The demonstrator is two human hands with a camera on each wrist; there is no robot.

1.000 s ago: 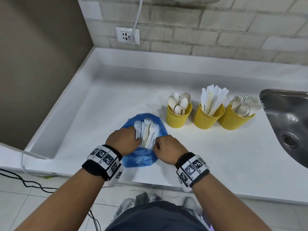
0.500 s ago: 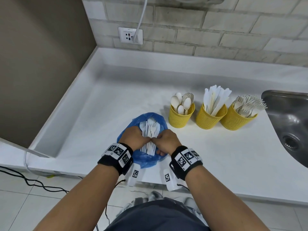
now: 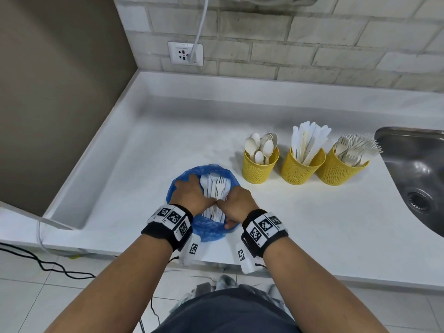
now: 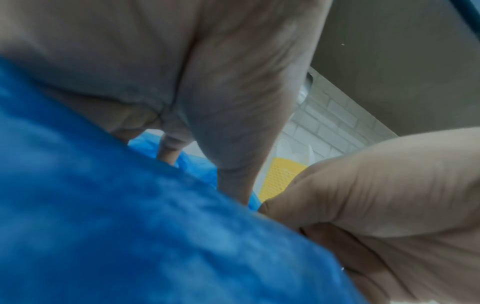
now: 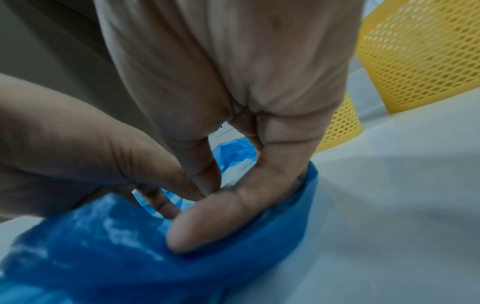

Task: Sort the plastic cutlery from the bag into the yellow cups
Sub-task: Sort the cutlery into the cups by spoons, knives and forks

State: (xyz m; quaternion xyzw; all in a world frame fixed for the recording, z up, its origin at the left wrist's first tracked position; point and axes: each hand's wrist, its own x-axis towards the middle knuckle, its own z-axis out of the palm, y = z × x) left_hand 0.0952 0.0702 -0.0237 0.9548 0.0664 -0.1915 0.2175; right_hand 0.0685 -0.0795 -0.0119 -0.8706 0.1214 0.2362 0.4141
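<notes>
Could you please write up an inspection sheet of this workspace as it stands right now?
Surface: white countertop, raised edge at back and left.
Job's things: blue bag open, white cutlery inside; three yellow cups hold spoons, knives, forks, left to right.
Clutter: nothing seen.
Hands: left hand rests on the bag's left side, fingers relaxed; right hand pinches at the bag's opening; what it pinches is unclear.
Cables: white cord plugged into wall socket; black cable on the floor.
Surroundings: brick wall, steel sink at right.
</notes>
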